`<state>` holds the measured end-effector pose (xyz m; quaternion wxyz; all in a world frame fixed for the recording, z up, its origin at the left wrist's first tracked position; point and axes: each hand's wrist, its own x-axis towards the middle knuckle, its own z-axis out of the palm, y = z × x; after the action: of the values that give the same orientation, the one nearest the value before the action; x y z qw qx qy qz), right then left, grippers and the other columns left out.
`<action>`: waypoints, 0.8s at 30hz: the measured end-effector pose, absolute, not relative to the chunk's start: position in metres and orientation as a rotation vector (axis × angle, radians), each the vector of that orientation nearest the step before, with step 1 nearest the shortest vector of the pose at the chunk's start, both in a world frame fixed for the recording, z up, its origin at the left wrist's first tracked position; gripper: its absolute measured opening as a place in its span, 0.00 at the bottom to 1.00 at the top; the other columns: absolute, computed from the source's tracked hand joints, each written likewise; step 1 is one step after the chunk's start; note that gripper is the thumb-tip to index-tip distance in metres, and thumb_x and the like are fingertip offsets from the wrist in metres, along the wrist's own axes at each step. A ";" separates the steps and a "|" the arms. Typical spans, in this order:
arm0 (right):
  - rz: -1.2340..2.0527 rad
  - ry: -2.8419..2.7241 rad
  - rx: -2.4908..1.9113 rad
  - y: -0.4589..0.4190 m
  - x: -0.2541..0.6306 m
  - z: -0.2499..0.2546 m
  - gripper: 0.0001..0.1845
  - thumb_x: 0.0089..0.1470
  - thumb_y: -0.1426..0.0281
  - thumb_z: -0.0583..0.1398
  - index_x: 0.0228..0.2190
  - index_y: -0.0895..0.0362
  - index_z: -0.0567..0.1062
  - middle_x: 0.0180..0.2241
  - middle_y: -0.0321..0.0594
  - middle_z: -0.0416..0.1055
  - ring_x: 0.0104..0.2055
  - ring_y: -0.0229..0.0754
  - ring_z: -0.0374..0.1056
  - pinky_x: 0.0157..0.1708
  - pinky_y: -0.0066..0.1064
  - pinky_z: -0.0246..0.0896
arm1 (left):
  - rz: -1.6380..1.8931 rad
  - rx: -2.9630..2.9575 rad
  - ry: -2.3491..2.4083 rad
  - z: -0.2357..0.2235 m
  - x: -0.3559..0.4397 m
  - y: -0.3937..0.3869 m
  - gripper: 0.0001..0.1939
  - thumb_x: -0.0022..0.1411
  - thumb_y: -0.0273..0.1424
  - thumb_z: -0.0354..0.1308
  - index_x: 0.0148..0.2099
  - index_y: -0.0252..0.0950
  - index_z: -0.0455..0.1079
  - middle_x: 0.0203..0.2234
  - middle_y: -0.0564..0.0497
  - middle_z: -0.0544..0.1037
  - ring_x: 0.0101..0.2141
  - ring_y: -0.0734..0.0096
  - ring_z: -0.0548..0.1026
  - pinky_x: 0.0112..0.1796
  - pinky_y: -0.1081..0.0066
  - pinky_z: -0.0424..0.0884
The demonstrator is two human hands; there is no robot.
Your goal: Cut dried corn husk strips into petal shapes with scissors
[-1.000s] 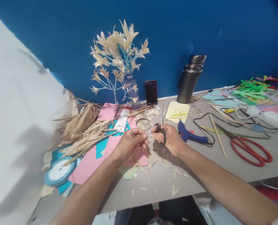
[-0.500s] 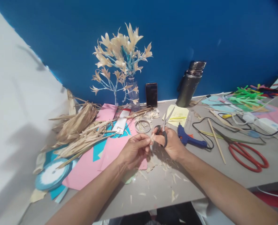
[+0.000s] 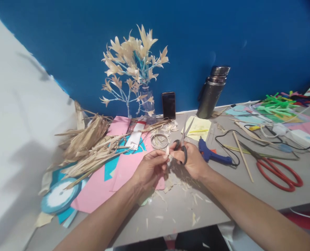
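Note:
My left hand [image 3: 150, 167] pinches a small pale husk piece [image 3: 167, 151] between thumb and fingertips, held just above the grey table [image 3: 223, 195]. My right hand [image 3: 193, 158] grips small black-handled scissors [image 3: 181, 144], fingers through the loops, blades apart and pointing up and away. The two hands nearly touch over a scatter of pale cuttings [image 3: 181, 184]. Pink paper [image 3: 102, 184] lies under and left of my left hand.
A pile of dried husks [image 3: 88, 143] and a blue ribbon roll [image 3: 57, 196] lie at left. Behind stand a husk-flower vase [image 3: 135, 69], a phone [image 3: 168, 105] and a metal flask [image 3: 212, 90]. A blue glue gun [image 3: 212, 155], red scissors [image 3: 278, 169], a tape ring [image 3: 159, 141] and cables lie right.
The scissor blades, shut a second ago, have swung open. My left hand has turned the husk piece upright at its fingertips. The view shifted slightly.

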<state>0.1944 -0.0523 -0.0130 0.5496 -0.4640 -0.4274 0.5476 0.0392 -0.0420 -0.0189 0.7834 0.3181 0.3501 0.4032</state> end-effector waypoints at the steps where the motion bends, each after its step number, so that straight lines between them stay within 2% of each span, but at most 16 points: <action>1: 1.309 -1.017 -1.102 -0.053 0.194 -0.012 0.10 0.39 0.71 0.67 0.27 0.59 0.73 0.21 0.31 0.66 0.22 0.33 0.59 0.21 0.25 0.54 | 0.882 0.681 0.764 -0.019 0.040 -0.042 0.12 0.46 0.27 0.71 0.31 0.33 0.70 0.21 0.55 0.73 0.17 0.81 0.66 0.19 0.76 0.68; 5: 1.361 -1.027 -1.068 -0.056 0.194 -0.014 0.13 0.39 0.72 0.67 0.30 0.58 0.72 0.23 0.32 0.69 0.23 0.34 0.63 0.22 0.25 0.58 | 0.896 0.700 0.799 -0.019 0.043 -0.043 0.13 0.45 0.29 0.72 0.30 0.32 0.71 0.19 0.55 0.73 0.15 0.80 0.66 0.17 0.76 0.68; 12: 1.391 -0.988 -1.048 -0.057 0.195 -0.019 0.14 0.40 0.72 0.67 0.32 0.57 0.71 0.24 0.32 0.69 0.22 0.35 0.65 0.23 0.26 0.60 | 0.964 0.777 0.831 -0.018 0.047 -0.047 0.13 0.43 0.30 0.72 0.29 0.33 0.70 0.14 0.56 0.70 0.15 0.79 0.65 0.17 0.77 0.66; 18: 1.365 -0.998 -1.108 -0.056 0.195 -0.015 0.12 0.39 0.71 0.67 0.28 0.57 0.72 0.21 0.31 0.67 0.21 0.34 0.61 0.21 0.25 0.55 | 0.955 0.906 0.875 -0.017 0.045 -0.047 0.11 0.47 0.30 0.70 0.29 0.33 0.71 0.14 0.56 0.69 0.15 0.78 0.65 0.18 0.76 0.66; 24: 1.362 -0.958 -1.113 -0.056 0.192 -0.010 0.11 0.37 0.71 0.67 0.25 0.59 0.72 0.19 0.29 0.63 0.20 0.31 0.55 0.20 0.24 0.49 | 1.025 1.175 0.946 -0.013 0.043 -0.048 0.08 0.50 0.29 0.69 0.28 0.32 0.73 0.16 0.55 0.71 0.19 0.79 0.68 0.23 0.79 0.64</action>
<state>0.1924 -0.0558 -0.0099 0.5391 -0.4682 -0.4027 0.5727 0.0428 -0.0477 -0.0134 0.6123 0.5095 0.4099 0.4443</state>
